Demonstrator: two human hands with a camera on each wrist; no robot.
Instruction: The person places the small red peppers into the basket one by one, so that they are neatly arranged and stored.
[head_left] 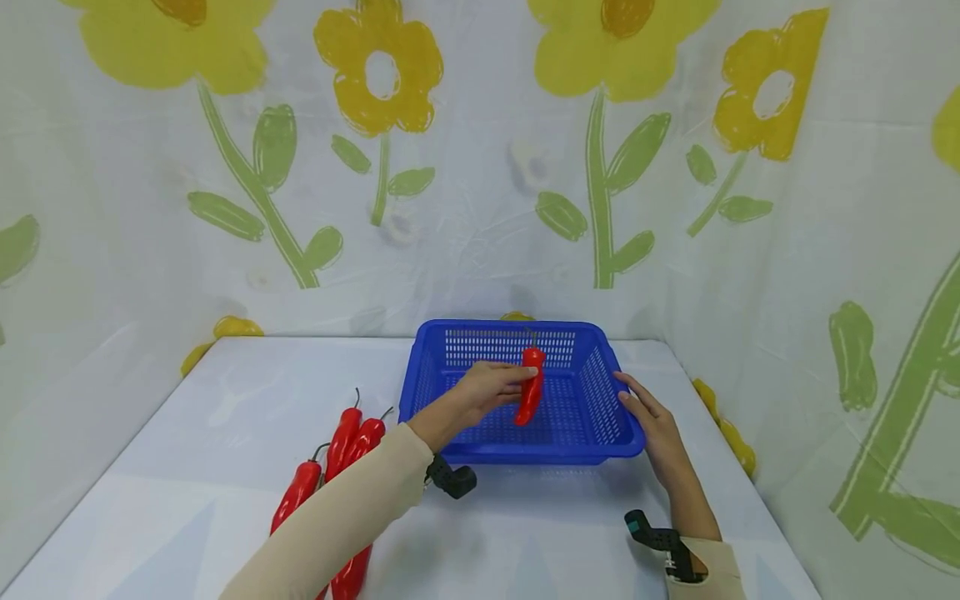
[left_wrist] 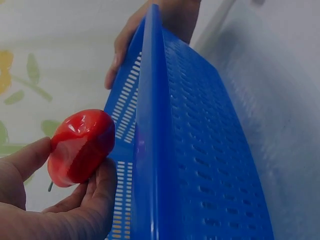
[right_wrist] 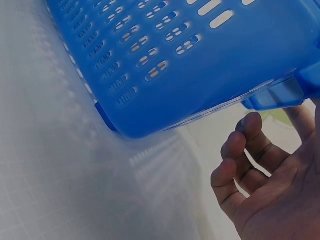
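My left hand point(head_left: 487, 387) pinches a red chili pepper point(head_left: 531, 387) between thumb and fingers, over the inside of a blue plastic basket point(head_left: 525, 457). The pepper hangs stem up, tilted a little. In the left wrist view the same pepper point(left_wrist: 82, 147) shows end-on, with the basket's near wall point(left_wrist: 200, 150) beside the hand. My right hand point(head_left: 656, 429) holds the basket's right rim. From the right wrist, its lower fingers point(right_wrist: 235, 145) are bent under the rim, apart from the basket's wall.
Several red chili peppers point(head_left: 296, 492) lie on the white table point(head_left: 187, 450) at the left, partly hidden by the left sleeve point(head_left: 337, 517). A flower-printed curtain point(head_left: 465, 258) hangs close behind the basket and along the sides. Black camera mounts point(head_left: 453, 479) sit on both wrists.
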